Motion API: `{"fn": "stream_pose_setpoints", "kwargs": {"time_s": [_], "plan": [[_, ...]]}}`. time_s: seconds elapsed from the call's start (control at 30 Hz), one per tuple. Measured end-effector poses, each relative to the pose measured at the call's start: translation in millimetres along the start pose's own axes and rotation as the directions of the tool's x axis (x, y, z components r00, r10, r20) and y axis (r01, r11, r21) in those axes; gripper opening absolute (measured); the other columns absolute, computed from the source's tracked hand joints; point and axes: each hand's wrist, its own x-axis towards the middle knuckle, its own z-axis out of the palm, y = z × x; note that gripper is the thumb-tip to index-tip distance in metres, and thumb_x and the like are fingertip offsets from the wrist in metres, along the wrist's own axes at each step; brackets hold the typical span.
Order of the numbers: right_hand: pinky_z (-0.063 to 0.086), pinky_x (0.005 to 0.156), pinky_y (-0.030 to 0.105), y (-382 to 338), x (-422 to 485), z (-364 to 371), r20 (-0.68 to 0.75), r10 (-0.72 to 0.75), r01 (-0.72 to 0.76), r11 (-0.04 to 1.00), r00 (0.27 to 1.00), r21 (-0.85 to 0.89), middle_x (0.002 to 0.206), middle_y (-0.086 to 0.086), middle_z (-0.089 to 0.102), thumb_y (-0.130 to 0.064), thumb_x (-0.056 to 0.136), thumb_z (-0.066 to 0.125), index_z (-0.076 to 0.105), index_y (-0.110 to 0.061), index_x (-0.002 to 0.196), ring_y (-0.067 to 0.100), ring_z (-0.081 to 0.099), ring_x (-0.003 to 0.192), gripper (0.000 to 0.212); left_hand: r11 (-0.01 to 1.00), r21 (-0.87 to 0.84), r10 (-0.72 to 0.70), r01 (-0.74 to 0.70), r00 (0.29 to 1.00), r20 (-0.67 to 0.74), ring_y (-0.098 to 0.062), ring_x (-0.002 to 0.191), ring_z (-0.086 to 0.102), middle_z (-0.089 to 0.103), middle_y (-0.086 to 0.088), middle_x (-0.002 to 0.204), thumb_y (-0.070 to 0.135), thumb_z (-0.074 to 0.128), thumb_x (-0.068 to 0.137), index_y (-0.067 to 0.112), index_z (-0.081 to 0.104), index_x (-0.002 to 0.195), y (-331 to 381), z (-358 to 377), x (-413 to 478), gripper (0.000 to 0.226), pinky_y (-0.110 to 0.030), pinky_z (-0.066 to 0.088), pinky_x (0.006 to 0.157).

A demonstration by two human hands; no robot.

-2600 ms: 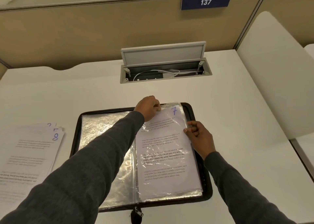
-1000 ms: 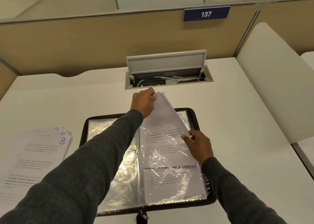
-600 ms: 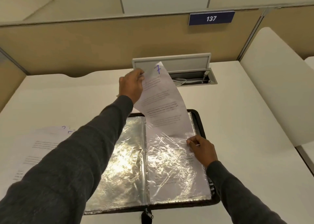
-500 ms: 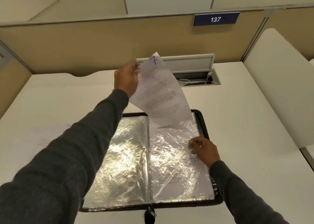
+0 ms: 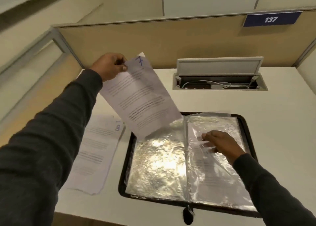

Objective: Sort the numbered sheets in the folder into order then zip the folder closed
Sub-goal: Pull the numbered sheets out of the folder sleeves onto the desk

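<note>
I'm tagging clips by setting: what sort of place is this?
Probably an office or study cubicle: a tan partition with a numbered plate, 137, and a flip-up cable hatch set in the white desk.

The left hand (image 5: 111, 66) is raised above the white desk (image 5: 282, 123), pinching the top corner of a printed white paper sheet marked with a blue 7 (image 5: 142, 95), which hangs tilted. Its lower corner hangs over the open black zip folder (image 5: 124, 165) of shiny clear plastic sleeves. The right hand (image 5: 220, 143) rests on the right-hand sleeve (image 5: 222, 177). Left of the folder lies a stack of printed sheets topped by number 8 (image 5: 95, 150).
</note>
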Motion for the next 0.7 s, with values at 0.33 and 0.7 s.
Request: {"fn": "stream_pose_setpoints", "kwargs": {"time_s": [0.33,0.7], "plan": [[0.055,0.090,0.038,-33.9,15.6,113.4,0.093,-0.088,0.092,0.995,0.992,-0.039,0.104,0.011,0.074,-0.026,0.098,0.062,0.073,-0.008,0.095,0.027,0.068,0.103,0.021,0.891,0.453,-0.195,-0.040,0.867,0.459,-0.016,0.075,0.054,0.064,0.001,0.088,0.016,0.063,0.094,0.024,0.063,0.089,-88.4,-26.6,-17.7,0.010,-0.027,0.041,0.071],[0.039,0.098,0.027,-10.2,17.7,191.7,0.298,-0.074,0.210,0.865,0.952,-0.456,0.142,-0.006,0.056,-0.047,0.099,0.056,0.057,-0.031,0.135,0.016,0.054,0.126,0.039,0.752,0.636,-0.373,-0.176,0.682,0.629,-0.025,0.116,0.054,0.058,-0.004,0.126,0.013,0.061,0.092,0.014,0.062,0.122,-158.2,62.5,-31.4,0.030,-0.028,0.040,0.088]]}}
